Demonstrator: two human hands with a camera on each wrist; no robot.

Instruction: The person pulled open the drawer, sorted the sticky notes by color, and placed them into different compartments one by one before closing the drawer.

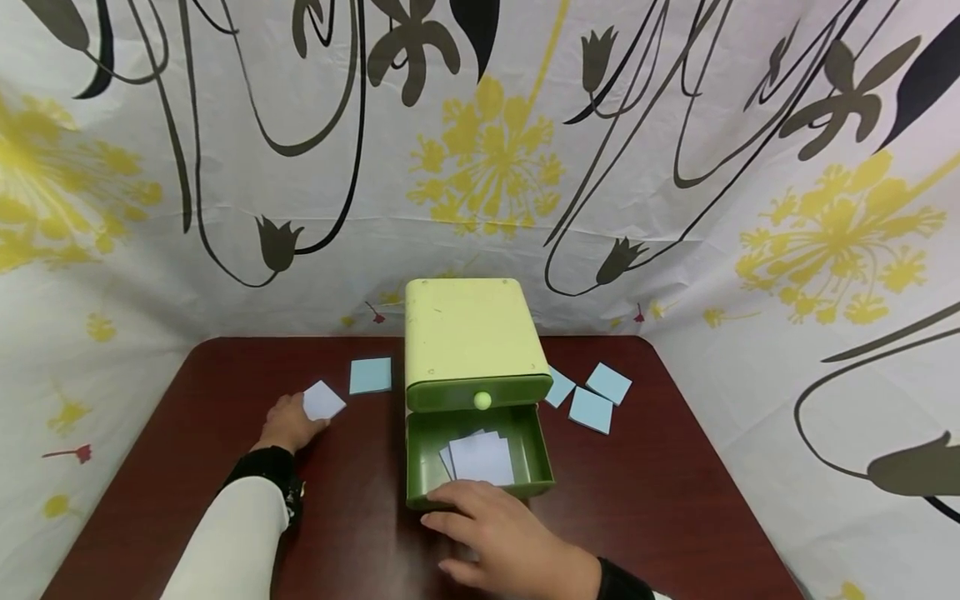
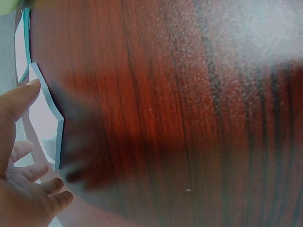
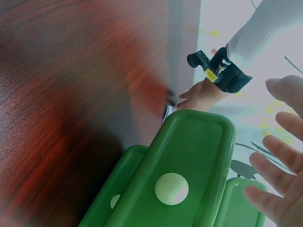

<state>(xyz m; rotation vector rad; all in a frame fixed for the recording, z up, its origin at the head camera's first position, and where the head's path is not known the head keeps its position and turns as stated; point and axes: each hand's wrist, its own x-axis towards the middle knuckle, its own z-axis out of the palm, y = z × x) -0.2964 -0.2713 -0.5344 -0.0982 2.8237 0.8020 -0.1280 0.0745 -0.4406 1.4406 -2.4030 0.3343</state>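
Note:
My left hand (image 1: 290, 423) is at a pale lavender sticky note pad (image 1: 322, 401) on the left of the table. In the left wrist view, its thumb meets one corner of the pad, with the other fingers by the opposite side. A pale-yellow cabinet (image 1: 474, 329) with green fronts stands mid-table, a lower drawer (image 1: 422, 450) pulled out. Several lavender pads (image 1: 482, 458) lie inside. My right hand (image 1: 510, 533) hovers at the drawer's front edge, fingers spread and holding nothing; the right wrist view shows them beside the front with its round knob (image 3: 172, 188).
One light-blue pad (image 1: 371, 376) lies left of the cabinet. Several more blue pads (image 1: 591, 410) lie to its right, one partly hidden by the cabinet. The dark-red table (image 1: 660, 500) backs onto a white flower-patterned curtain (image 1: 487, 250).

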